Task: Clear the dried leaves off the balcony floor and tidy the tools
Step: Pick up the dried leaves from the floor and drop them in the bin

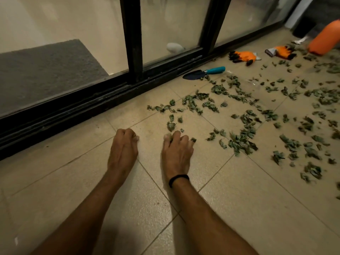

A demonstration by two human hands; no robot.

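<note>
Dried green leaves [239, 140] lie scattered over the beige tiled balcony floor [230, 199], mostly to the right. My left hand [124, 150] rests knuckles-up on the tiles with its fingers curled under; no leaf shows in it. My right hand [177, 151], with a black band at the wrist, has its fingers curled over a few leaves at the near edge of the scatter. A trowel [204, 71] with a teal handle lies by the door track. Two orange-and-black gloves [242, 57] [281, 51] lie farther right.
A black sliding-door frame and track [92, 103] run diagonally along the left of the floor. Behind the glass are a grey mat [46, 70] and a white object [174, 47]. An orange container [325, 39] lies at the far right.
</note>
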